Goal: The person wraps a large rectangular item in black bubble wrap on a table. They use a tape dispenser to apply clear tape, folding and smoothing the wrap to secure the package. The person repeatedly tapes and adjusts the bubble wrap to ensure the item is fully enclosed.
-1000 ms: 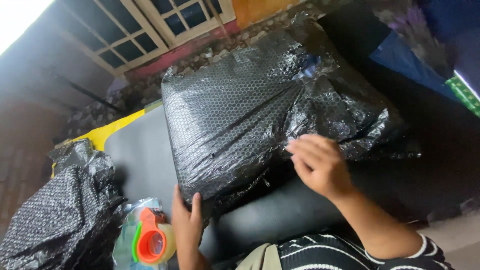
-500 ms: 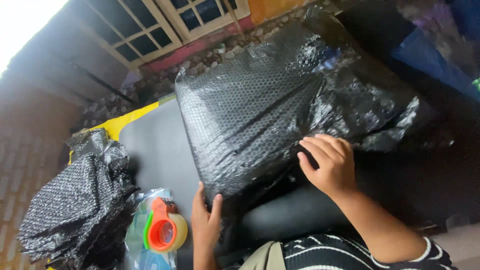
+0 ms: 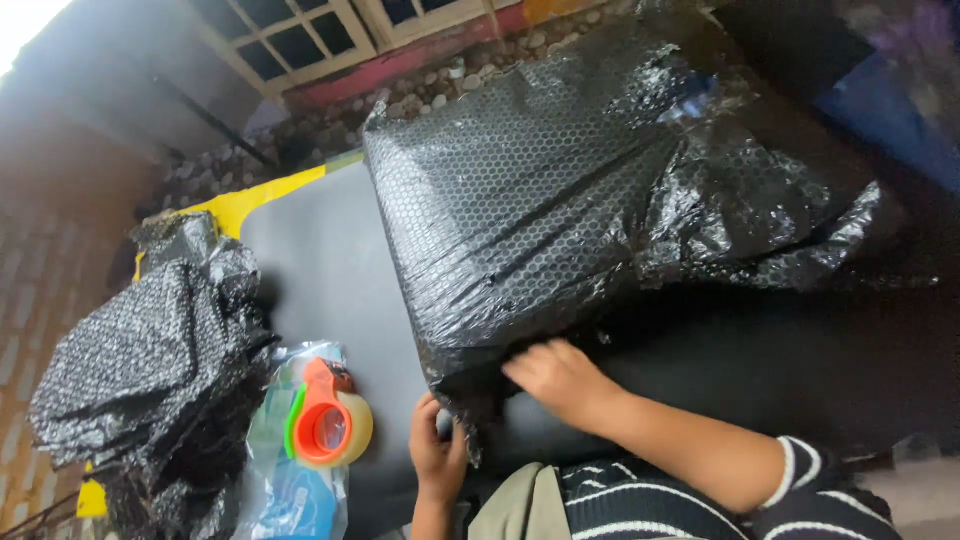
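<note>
Home packing spot, barred window (image 3: 300,40), pebble wall (image 3: 420,95), tape dispenser (image 3: 325,425), bubble wrap heap (image 3: 150,370)
</note>
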